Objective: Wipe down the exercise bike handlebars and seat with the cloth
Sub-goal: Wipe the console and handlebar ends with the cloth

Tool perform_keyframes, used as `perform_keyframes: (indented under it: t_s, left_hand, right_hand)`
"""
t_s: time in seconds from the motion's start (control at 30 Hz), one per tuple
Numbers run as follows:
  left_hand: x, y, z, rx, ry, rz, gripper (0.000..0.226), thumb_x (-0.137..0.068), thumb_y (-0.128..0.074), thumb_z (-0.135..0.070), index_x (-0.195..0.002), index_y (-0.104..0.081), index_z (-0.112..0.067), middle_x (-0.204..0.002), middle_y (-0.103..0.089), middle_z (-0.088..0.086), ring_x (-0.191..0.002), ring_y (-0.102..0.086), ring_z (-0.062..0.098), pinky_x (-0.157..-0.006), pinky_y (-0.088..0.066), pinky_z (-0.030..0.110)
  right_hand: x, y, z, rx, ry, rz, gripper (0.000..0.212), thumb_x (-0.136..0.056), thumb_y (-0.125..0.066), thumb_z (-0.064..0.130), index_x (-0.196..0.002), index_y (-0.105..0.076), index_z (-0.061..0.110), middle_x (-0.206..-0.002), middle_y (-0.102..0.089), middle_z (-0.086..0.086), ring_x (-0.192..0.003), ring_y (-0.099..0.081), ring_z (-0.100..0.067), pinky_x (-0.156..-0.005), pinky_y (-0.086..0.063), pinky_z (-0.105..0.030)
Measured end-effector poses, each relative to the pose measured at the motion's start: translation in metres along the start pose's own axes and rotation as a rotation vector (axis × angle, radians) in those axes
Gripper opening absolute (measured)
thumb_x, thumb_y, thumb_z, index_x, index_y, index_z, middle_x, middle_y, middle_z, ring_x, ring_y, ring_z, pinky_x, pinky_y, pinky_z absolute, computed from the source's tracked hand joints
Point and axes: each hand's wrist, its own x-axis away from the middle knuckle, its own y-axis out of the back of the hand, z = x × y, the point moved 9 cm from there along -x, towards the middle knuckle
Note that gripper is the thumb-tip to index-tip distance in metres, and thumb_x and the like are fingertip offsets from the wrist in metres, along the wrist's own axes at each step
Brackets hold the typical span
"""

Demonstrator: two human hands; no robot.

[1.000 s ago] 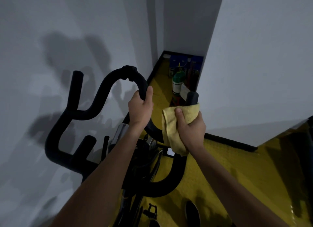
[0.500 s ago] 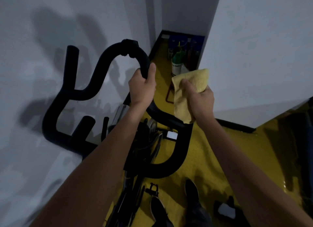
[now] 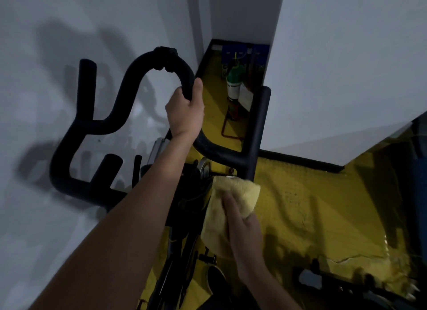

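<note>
Leftmost, the white wall (image 3: 46, 101) carries soft shadows of the bike, and in front of it the black handlebars (image 3: 69, 136) of the exercise bike curve upward, with one upright horn at far left and a short stub lower down. Following the bar rightward, it arches over a small clamp at the top of the loop and comes down to the left hand (image 3: 184, 110), whose fingers (image 3: 179, 97) are curled round the right side of the loop, thumb laid up along the bar, gripping it firmly. Below that hand the bar bends and joins the right horn (image 3: 258, 129), which stands upright with its tip near the white partition (image 3: 346, 78). Lower, at the base of that horn, the yellow cloth (image 3: 235, 194) is wrapped over the bar, bunched and hanging down toward the frame. The right hand (image 3: 245, 228) holds the cloth there, its fingers closed around the cloth and the bar beneath, thumb pressed on top of the fabric. Behind, in the narrow recess between wall and partition, a green and white bottle (image 3: 233, 83) stands on the yellow floor (image 3: 312, 205), with blue containers too dim to identify beyond it. The bike's seat does not show. At bottom, a dark shoe (image 3: 216, 279) rests beside the bike frame.
</note>
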Motion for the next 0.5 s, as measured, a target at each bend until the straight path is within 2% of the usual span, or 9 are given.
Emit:
perform_keyframes:
  t_s: [0.1,0.2,0.3,0.43,0.5]
  left_hand:
    - [-0.002,0.001,-0.002,-0.022,0.003,-0.014,0.054,-0.096,-0.047,-0.064,-0.088,-0.061,-0.012,-0.073,-0.067,0.001,-0.061,-0.066,0.010,-0.062,-0.057,0.031]
    - [-0.006,0.004,-0.001,-0.036,0.027,-0.032,0.048,-0.097,-0.047,-0.060,-0.078,-0.054,-0.016,-0.064,-0.063,-0.004,-0.053,-0.062,0.005,-0.053,-0.048,0.021]
    - [-0.006,0.005,0.000,-0.034,0.014,-0.050,0.048,-0.097,-0.048,-0.060,-0.078,-0.053,-0.016,-0.063,-0.061,-0.005,-0.051,-0.061,0.004,-0.048,-0.046,0.017]
    - [-0.010,0.006,-0.001,-0.067,-0.047,-0.066,0.054,-0.096,-0.047,-0.065,-0.076,-0.053,-0.015,-0.063,-0.063,-0.001,-0.055,-0.064,0.011,-0.056,-0.054,0.025]
    - [-0.010,0.006,-0.001,-0.075,-0.059,-0.066,0.054,-0.096,-0.047,-0.066,-0.076,-0.053,-0.016,-0.063,-0.064,0.000,-0.056,-0.066,0.014,-0.058,-0.055,0.028]
  right_hand:
    - [-0.004,-0.003,0.013,0.017,0.123,-0.029,0.044,-0.088,-0.054,0.059,-0.122,-0.061,0.032,-0.098,-0.074,0.014,-0.088,-0.070,-0.001,-0.072,-0.055,-0.020]
    - [-0.019,0.000,0.030,0.012,0.207,-0.087,0.039,-0.092,-0.053,0.056,-0.116,-0.061,0.027,-0.093,-0.073,0.010,-0.083,-0.071,-0.003,-0.066,-0.055,-0.021]
    - [-0.038,0.002,0.044,0.040,0.265,-0.131,0.034,-0.095,-0.055,0.054,-0.110,-0.063,0.024,-0.090,-0.073,0.006,-0.078,-0.070,-0.003,-0.061,-0.053,-0.018]
    - [-0.069,0.002,0.064,0.168,0.297,-0.079,0.037,-0.094,-0.057,0.058,-0.112,-0.059,0.026,-0.092,-0.070,0.009,-0.078,-0.067,0.003,-0.066,-0.053,-0.024]
    - [-0.092,-0.001,0.084,0.228,0.319,-0.039,0.041,-0.093,-0.057,0.061,-0.115,-0.059,0.027,-0.096,-0.071,0.009,-0.084,-0.068,0.000,-0.072,-0.057,-0.030]
